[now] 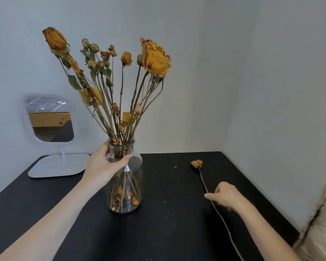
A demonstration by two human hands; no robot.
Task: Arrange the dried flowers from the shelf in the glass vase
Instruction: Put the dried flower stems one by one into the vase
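Observation:
A clear glass vase point(127, 185) stands upright on the black table point(167, 223), holding several dried orange roses point(154, 57) that fan out above it. My left hand point(104, 166) grips the vase around its neck and shoulder, thumb in front. To the right, one dried flower point(196, 164) with a long thin stem lies flat on the table, its head pointing away from me. My right hand point(226, 196) pinches that stem near its middle, fingers curled over it.
A white table mirror point(51, 119) on a flat base point(58, 165) stands at the back left, close to the vase. Small dried crumbs lie scattered on the table. Pale walls close in behind and on the right; beige fabric point(324, 223) shows at the right edge.

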